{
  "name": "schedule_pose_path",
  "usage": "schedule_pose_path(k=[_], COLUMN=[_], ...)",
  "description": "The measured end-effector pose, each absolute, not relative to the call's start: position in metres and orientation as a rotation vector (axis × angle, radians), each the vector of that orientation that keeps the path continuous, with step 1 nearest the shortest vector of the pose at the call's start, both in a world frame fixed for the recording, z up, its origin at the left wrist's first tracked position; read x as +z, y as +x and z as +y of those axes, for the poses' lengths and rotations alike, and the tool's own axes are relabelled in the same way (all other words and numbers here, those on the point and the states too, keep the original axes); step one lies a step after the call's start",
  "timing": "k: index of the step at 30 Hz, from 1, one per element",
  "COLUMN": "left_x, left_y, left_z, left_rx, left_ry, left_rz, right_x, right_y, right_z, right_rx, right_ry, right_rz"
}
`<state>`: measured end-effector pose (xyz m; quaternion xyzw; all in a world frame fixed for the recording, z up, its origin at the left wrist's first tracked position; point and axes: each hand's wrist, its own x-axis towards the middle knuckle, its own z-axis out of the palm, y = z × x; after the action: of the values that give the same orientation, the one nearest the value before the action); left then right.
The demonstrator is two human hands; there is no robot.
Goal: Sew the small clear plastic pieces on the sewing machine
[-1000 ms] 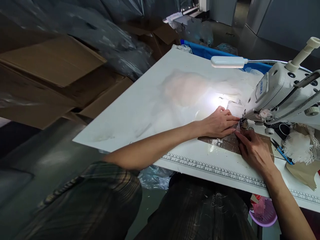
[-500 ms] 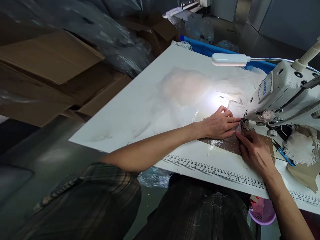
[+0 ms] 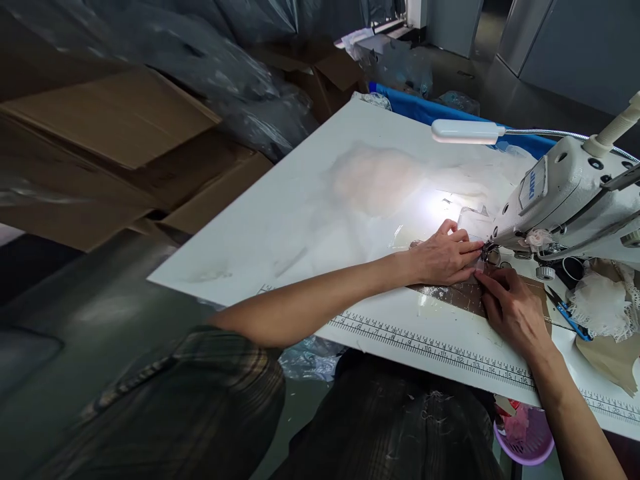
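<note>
Sheer fabric (image 3: 479,265) lies beneath the front end of the sewing machine (image 3: 555,193), between the hands. With fingers extended and slightly parted, the left hand (image 3: 444,257) rests over it, probably keeping it flat; the right hand (image 3: 515,308) curls at its near edge, perhaps steadying it, though any pinch cannot be told. Its visible sliver runs machine-to-worker; its full long axis is hidden.
</note>
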<state>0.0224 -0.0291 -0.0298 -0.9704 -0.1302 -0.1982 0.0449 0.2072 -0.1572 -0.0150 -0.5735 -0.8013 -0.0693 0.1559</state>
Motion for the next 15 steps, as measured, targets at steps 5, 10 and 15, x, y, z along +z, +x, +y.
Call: schedule_pose_path(k=[5, 10, 15], left_x=[-0.0265, -0.0270, -0.0285], left_y=[0.0228, 0.0221, 0.0194], left_z=[-0.0309, -0.0321, -0.0313], left_rx=[-0.566, -0.573, -0.791], left_ry=[-2.968, -2.985, -2.901], left_rz=[-0.415, -0.445, -0.421], right_x=[-0.0180, -0.0213, -0.0221], right_y=[0.2088, 0.2104, 0.2136], right_z=[-0.1567, -0.1565, -0.1556], right_rx=[-0.137, -0.084, -0.053], right_ry=[-1.678, -1.692, -1.704], right_rz=[-2.243, -2.213, -2.233])
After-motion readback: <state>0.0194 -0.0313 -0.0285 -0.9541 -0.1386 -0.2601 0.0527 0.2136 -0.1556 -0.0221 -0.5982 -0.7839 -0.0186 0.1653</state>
